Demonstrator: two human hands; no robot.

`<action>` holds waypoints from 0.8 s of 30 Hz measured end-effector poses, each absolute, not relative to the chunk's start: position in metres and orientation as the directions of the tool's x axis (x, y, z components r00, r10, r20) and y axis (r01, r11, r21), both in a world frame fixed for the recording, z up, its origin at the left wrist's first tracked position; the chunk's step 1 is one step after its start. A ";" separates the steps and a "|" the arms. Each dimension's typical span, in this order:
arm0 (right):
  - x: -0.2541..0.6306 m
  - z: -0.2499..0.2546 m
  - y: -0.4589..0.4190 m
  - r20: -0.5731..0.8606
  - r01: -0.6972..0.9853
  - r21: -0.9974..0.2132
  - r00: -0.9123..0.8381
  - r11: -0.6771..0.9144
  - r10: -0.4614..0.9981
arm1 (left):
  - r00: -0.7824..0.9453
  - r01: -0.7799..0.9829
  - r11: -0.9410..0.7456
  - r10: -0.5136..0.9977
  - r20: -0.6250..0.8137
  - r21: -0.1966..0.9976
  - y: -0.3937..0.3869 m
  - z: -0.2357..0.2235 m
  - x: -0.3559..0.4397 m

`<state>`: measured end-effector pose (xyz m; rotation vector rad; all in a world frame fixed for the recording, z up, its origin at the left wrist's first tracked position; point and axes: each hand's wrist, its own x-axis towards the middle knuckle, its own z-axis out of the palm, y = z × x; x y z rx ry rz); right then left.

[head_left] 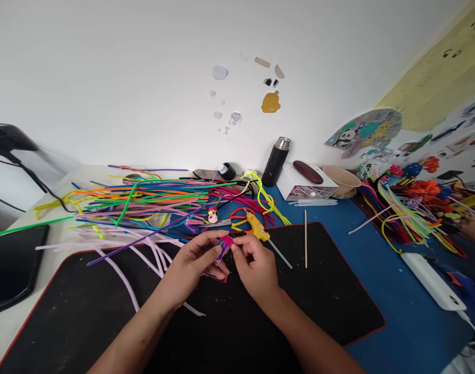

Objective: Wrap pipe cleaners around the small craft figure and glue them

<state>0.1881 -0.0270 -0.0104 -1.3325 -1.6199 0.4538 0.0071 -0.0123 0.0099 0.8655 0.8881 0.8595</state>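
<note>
Between my hands, above the black mat (300, 306), is a small pink and purple piece of bent pipe cleaners (224, 246). My left hand (194, 262) pinches it from the left with thumb and forefinger. From the right, my right hand (255, 262) grips its pink end between thumb and finger. A little red shows under my left fingers; what it belongs to is hidden. Just beyond my hands lie a yellow glue gun (256, 227) with a glue stick in its back, a pair of scissors (215, 224) and a small figure head (213, 214) with a colourful top.
Loose pipe cleaners (152, 200) heap along the back left. A black thermos (276, 162), a white box (305, 182) and a bowl (342, 179) stand by the wall. A wooden stick (305, 239) lies on the mat. At far right, another person's hand (471, 227) is beside more pipe cleaners.
</note>
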 end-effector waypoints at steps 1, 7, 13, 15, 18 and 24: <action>0.188 -0.010 -0.027 0.434 0.548 -0.765 0.052 0.338 0.899 | 0.369 -0.255 0.386 0.886 -0.280 0.886 -0.012 0.010 0.007; 0.188 -0.009 -0.027 0.423 0.545 -0.772 0.052 0.329 0.905 | 0.360 -0.296 0.388 0.892 -0.274 0.873 -0.011 0.013 0.009; 0.189 -0.010 -0.028 0.421 0.548 -0.766 0.035 0.335 0.906 | 0.359 -0.319 0.394 0.892 -0.275 0.862 -0.011 0.016 0.010; 0.188 -0.009 -0.028 0.420 0.554 -0.763 0.035 0.332 0.907 | 0.355 -0.325 0.397 0.893 -0.278 0.859 -0.011 0.017 0.010; 0.188 -0.009 -0.028 0.423 0.566 -0.756 0.038 0.330 0.905 | 0.355 -0.330 0.402 0.891 -0.283 0.854 -0.011 0.017 0.010; 0.188 -0.011 -0.027 0.433 0.571 -0.750 0.040 0.335 0.901 | 0.357 -0.339 0.415 0.887 -0.293 0.844 -0.011 0.017 0.009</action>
